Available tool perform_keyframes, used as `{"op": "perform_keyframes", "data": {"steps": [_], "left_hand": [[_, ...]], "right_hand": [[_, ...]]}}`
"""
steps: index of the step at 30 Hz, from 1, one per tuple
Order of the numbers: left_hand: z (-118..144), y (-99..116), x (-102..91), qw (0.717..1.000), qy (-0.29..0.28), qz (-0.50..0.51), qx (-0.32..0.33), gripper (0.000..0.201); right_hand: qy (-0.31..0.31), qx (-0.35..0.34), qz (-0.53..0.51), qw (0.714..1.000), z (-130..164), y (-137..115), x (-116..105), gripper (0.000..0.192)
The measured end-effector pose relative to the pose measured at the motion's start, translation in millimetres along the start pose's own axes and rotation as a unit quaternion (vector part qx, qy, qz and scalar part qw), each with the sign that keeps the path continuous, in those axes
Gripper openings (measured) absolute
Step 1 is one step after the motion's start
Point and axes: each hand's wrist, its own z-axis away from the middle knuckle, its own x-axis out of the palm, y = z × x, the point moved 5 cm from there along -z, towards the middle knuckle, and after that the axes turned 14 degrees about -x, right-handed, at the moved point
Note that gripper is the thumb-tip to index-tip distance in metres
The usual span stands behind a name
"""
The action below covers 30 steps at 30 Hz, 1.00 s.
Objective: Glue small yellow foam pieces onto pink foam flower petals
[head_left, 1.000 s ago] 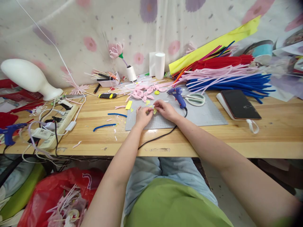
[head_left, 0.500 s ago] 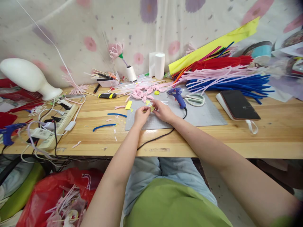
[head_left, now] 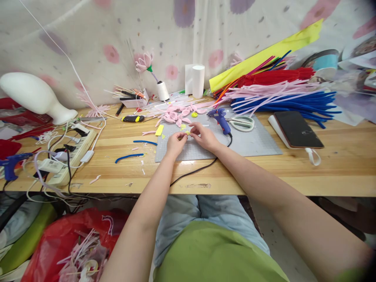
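Two hands meet over a small yellow piece (head_left: 186, 134), which sits pinched between them just above the grey cutting mat (head_left: 252, 145), near its far left part. The left hand (head_left: 175, 143) closes its fingertips on the piece from the left, and the right hand (head_left: 203, 135) closes thumb and forefinger on it from the right; both grips are narrow, tight on the piece. What exactly the piece is made of is too small to tell.

On the mat just beyond the hands lie a yellow scrap (head_left: 159, 130), a heap of pink petals (head_left: 176, 114) and a small yellow-green ball (head_left: 194, 114). Just to the right of the right hand stands a blue glue gun (head_left: 220, 118), its black cord (head_left: 199, 169) running back across the mat and off the near edge of the wooden table (head_left: 337, 172). Beside the gun lie pale-handled scissors (head_left: 242, 123). Left of the mat lie two bent blue pipe cleaners (head_left: 129, 156) and a black-and-yellow utility knife (head_left: 133, 118). Farther left a white power strip (head_left: 75, 154) carries several plugs and cables. At the right a dark phone (head_left: 298, 130) rests on a white pad, behind it bundles of blue, pink and red pipe cleaners (head_left: 288, 100). Against the curtain stand a white roll (head_left: 198, 81) and a pink flower (head_left: 144, 62) on a thread spool. A red bag (head_left: 58, 243) sits below the table.
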Motion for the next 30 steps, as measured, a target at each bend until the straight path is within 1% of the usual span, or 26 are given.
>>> {"op": "perform_keyframes", "data": {"steps": [6, 10, 17, 25, 28, 30], "left_hand": [[4, 5, -0.8, 1.000, 0.001, -0.012, 0.008, 0.015], [7, 9, -2.2, 1.000, 0.005, -0.012, 0.018, 0.013], [7, 9, -3.3, 1.000, 0.005, 0.020, 0.000, 0.015], [7, 10, -4.3, 0.999, 0.013, 0.030, -0.004, 0.009], [8, 11, -3.4, 1.000, 0.001, 0.019, 0.013, 0.012], [9, 14, -5.8, 0.999, 0.014, 0.019, 0.040, 0.020]], "right_hand": [[0.013, 0.022, -0.012, 1.000, 0, 2, 0, 0.029], [0.019, 0.024, -0.028, 0.999, 0, 3, 1, 0.029], [0.024, 0.030, -0.053, 0.998, 0, 4, 3, 0.027], [0.022, 0.036, -0.082, 0.996, 1, 1, 2, 0.027], [0.032, 0.041, -0.087, 0.995, 0, 2, 1, 0.026], [0.044, 0.050, -0.103, 0.992, 0, 5, 1, 0.026]]}}
